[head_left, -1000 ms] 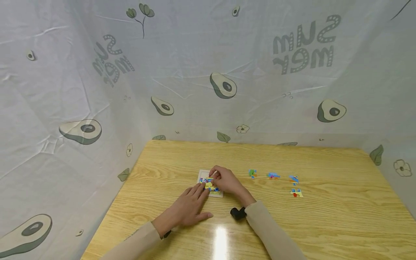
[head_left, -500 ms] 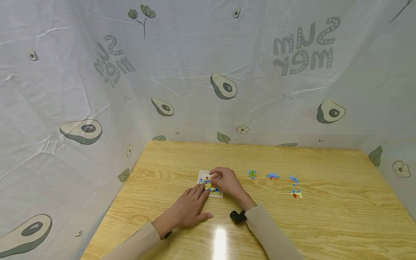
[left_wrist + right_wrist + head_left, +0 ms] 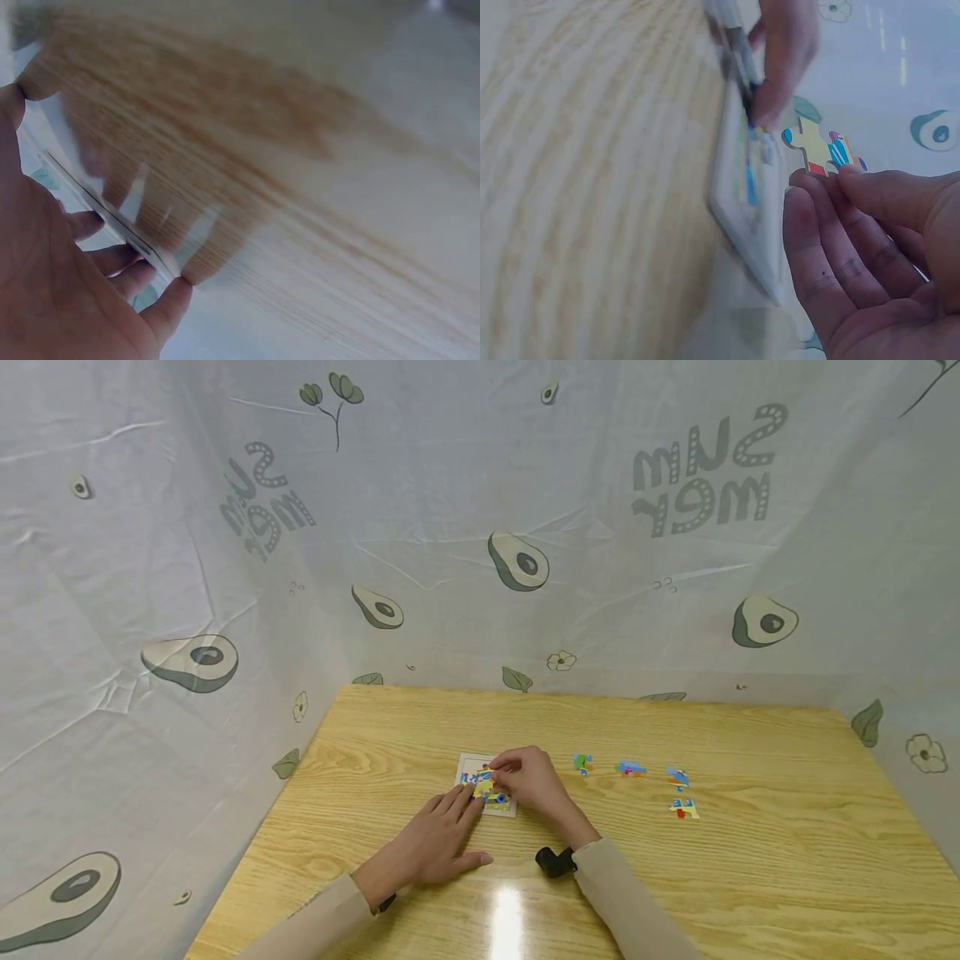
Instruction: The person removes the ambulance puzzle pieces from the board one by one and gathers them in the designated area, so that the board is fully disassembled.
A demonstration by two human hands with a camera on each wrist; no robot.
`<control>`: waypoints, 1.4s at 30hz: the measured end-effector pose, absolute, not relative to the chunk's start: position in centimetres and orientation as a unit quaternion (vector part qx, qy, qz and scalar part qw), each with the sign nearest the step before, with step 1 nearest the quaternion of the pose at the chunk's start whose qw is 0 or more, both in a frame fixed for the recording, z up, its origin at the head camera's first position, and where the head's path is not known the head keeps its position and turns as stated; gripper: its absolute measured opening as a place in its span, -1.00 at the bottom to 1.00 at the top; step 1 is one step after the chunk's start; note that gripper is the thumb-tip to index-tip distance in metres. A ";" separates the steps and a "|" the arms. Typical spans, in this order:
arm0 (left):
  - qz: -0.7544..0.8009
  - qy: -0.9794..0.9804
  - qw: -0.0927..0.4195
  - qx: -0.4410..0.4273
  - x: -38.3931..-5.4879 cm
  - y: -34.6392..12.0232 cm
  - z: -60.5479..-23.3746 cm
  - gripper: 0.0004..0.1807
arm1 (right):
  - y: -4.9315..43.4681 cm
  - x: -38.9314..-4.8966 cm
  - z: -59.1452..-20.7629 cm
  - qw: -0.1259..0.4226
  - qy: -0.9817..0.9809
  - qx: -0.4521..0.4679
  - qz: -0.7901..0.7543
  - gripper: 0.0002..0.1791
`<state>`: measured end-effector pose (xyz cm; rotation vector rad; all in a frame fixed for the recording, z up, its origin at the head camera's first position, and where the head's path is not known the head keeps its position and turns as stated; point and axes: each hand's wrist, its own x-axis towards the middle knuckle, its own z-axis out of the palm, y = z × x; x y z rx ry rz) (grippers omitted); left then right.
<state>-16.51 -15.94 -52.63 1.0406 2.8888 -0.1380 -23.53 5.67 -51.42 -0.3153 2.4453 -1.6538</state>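
My right hand (image 3: 531, 778) pinches a yellow jigsaw piece (image 3: 812, 142) with red and blue patches between thumb and fingertips. The piece is held just above a small white-bordered puzzle board (image 3: 467, 762), apart from it in the right wrist view. On the board lie colourful joined pieces, partly hidden by both hands. From the near left, my left hand (image 3: 435, 839) reaches in with fingers straight, their tips resting on the board's lower left part. Its thumb is spread out toward the right. In the left wrist view, the board's edge (image 3: 97, 202) runs beside the fingers.
Several loose jigsaw pieces lie to the right of the board, among them a green one (image 3: 582, 763), a blue one (image 3: 632, 768) and a yellow-and-red one (image 3: 684, 808). The wooden table (image 3: 750, 860) meets a patterned curtain (image 3: 600, 610) at the back and left.
My right hand has shifted slightly right, and the held jigsaw piece has changed its tilt above the board. The left hand keeps its place. Loose pieces lie as before.
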 end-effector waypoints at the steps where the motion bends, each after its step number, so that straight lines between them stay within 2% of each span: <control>1: -0.043 0.939 0.035 0.338 -16.5 -15.9 -52.7 -0.02 | 5.9 -23.5 -51.3 0.086 0.818 -0.106 -0.558 -0.87; 10: -0.018 0.943 0.044 0.330 -16.5 -16.0 -52.7 -0.02 | 8.7 -23.0 -49.8 0.072 0.801 -0.130 -0.580 -0.83; 20: -0.003 0.941 0.042 0.337 -16.4 -16.0 -52.6 -0.04 | 12.6 -21.5 -48.7 0.071 0.803 -0.112 -0.581 -0.80; 42: 0.002 0.941 0.059 0.334 -16.6 -16.0 -52.5 -0.04 | 23.4 -18.5 -49.3 0.082 0.842 -0.047 -0.531 -0.70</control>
